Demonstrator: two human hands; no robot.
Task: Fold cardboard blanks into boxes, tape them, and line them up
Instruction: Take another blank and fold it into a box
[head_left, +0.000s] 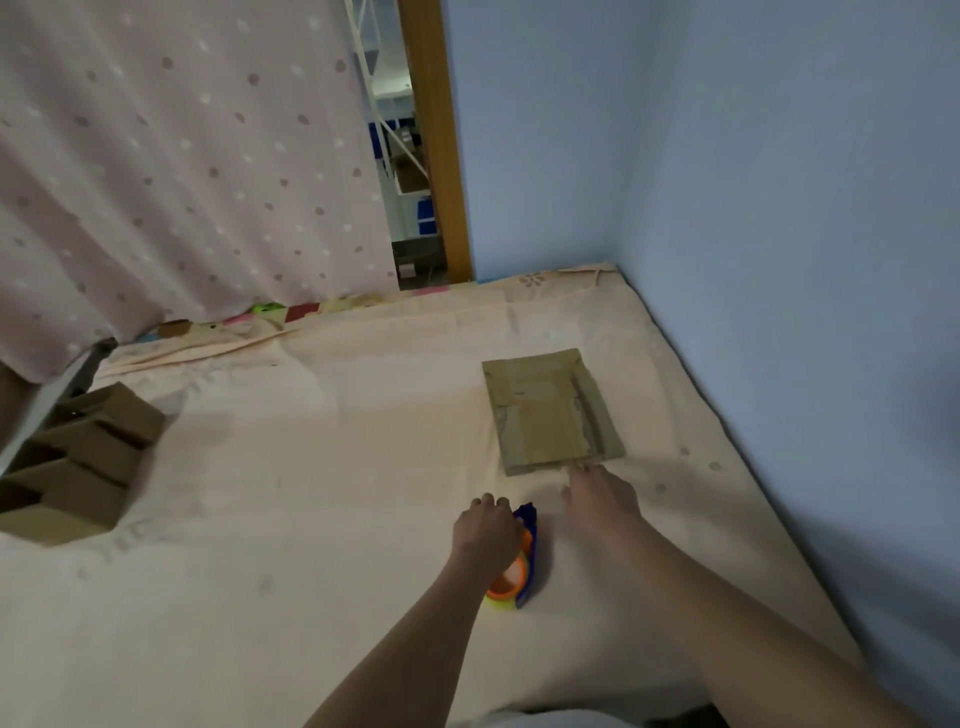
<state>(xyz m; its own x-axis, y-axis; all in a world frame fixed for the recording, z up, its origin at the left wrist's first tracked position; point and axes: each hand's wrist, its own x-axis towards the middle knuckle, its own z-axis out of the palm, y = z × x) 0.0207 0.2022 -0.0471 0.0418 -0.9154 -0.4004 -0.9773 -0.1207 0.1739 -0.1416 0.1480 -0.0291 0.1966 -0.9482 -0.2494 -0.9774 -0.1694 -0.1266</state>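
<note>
A stack of flat cardboard blanks (550, 410) lies on the pale bedsheet, right of centre. My right hand (600, 493) reaches toward its near edge, fingers stretched out and just short of or touching the cardboard. My left hand (488, 530) rests on a blue tape dispenser (522, 561) with an orange and yellow roll; its fingers curl over the dispenser's top. Several folded brown boxes (78, 467) stand in a row at the left edge of the bed.
The bed (311, 467) runs up to a blue wall (779, 260) on the right and at the back. A pink dotted curtain (182, 156) hangs at the back left, beside a wooden door frame (436, 140).
</note>
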